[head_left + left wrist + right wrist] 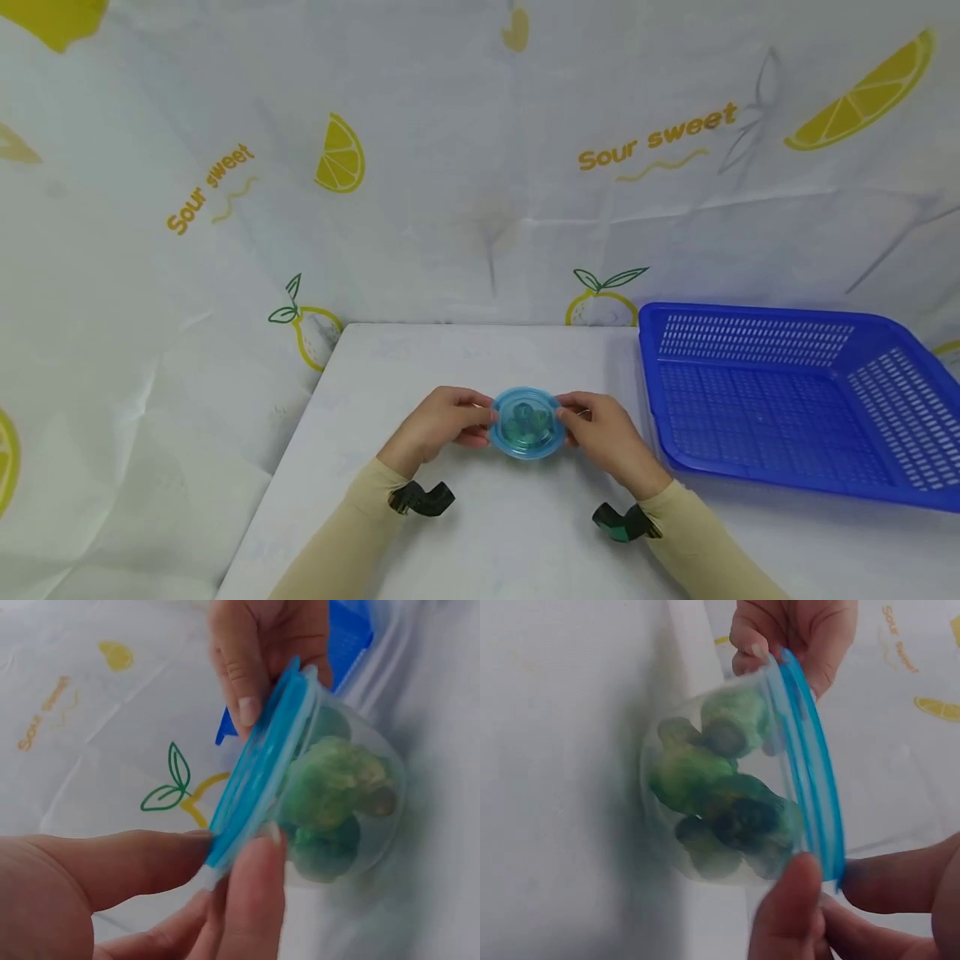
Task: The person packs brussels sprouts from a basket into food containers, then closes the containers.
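Observation:
A clear round plastic container with a blue lid (527,422) stands in the middle of the white table, the lid lying on its rim. Through its wall in the right wrist view show several rounded green pieces (694,776) with darker brownish ends; their exact kind is unclear. My left hand (447,421) pinches the left side of the rim, thumb on the blue lid (262,761) and fingers beneath the edge. On the opposite side my right hand (603,433) pinches the rim likewise, its thumb against the lid (814,761).
A blue plastic basket (765,477) with slotted walls stands to the right, close to my right hand. The white table (390,358) ends at the back against a white cloth (450,167) printed with lemons.

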The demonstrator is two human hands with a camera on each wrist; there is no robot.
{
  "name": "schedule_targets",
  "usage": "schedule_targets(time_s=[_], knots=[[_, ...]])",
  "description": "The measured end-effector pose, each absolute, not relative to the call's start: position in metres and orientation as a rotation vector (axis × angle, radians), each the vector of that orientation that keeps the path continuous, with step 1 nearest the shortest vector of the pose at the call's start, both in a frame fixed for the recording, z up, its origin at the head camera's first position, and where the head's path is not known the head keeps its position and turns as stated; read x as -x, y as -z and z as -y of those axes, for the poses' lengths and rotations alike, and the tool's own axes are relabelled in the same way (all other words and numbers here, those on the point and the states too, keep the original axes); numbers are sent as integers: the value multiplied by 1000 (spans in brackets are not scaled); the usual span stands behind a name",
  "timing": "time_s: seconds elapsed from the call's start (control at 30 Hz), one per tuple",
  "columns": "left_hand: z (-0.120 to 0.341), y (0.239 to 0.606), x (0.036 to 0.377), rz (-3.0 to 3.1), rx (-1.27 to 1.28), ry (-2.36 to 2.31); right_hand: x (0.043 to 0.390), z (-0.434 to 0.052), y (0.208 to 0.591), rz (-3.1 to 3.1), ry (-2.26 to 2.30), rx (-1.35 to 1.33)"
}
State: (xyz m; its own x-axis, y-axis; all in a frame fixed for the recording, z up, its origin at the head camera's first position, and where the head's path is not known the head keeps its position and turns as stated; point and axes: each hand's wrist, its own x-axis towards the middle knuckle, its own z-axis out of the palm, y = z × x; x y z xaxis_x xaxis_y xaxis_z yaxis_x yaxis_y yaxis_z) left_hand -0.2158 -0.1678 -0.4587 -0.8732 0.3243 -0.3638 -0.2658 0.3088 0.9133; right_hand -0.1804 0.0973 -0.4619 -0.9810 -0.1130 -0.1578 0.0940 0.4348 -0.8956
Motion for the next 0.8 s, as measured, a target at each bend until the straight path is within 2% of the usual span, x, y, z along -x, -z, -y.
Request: schedule_targets(time_s=[0.33, 0.8], knots=[[163, 464, 238, -2142, -9, -1697, 209, -92, 473, -2395, 1767, -83], [165, 470, 245, -2141, -36, -1706, 216, -93, 480, -2358, 1806, -86]])
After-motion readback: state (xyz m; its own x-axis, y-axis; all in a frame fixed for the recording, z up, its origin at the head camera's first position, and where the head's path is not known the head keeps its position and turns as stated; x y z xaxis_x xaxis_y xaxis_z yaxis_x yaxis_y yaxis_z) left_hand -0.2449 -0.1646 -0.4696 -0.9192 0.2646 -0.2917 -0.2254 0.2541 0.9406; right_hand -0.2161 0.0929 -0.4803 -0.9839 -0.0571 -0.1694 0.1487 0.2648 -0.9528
